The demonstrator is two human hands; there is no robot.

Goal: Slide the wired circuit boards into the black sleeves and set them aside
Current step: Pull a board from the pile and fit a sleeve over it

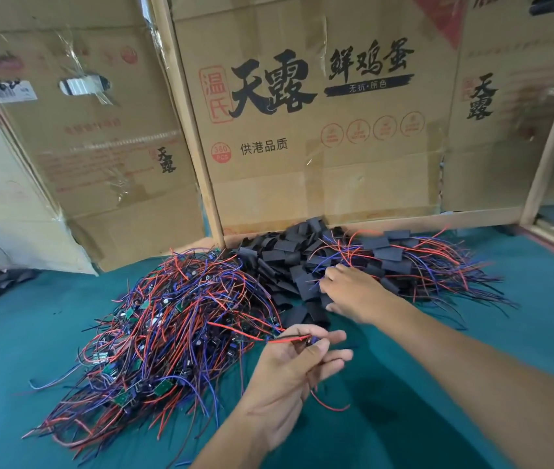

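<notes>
In the lower centre of the frame, the left hand (289, 370) is pinching one wired circuit board (304, 340) by its red and blue wires, keeping it free of the tangled board pile (174, 319). Above it, the right hand (353, 289) is reaching with loose fingers onto the black sleeves (285, 262), probably to take one; whether it is already grasping one, I cannot tell.
</notes>
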